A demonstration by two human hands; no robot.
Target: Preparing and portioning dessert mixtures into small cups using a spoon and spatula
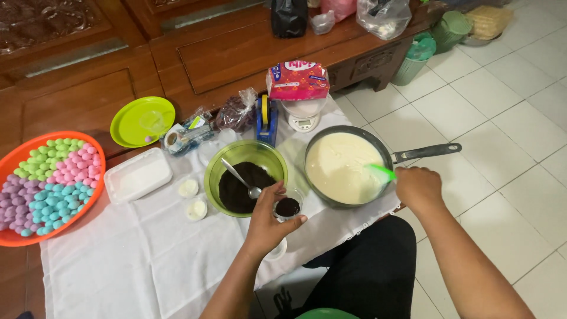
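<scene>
My left hand (269, 221) grips a small clear cup (287, 207) with dark crumbs in its bottom, held just right of a green bowl (236, 155). That bowl holds dark crumbs and a metal spoon (239, 177). My right hand (418, 186) is closed on the handle of a green spatula (380, 172), whose blade dips into pale cream batter in a dark pan (348, 168). The pan's black handle (428, 152) points right, above my right hand.
A white cloth (136, 260) covers the low surface. On it are an orange tray (12, 239) of coloured balls, a white rectangular container (137, 175), two small filled cups (192, 198), a lime plate (142, 121), a blue tape dispenser (267, 121), a scale (302, 115) under a pink packet, and bags.
</scene>
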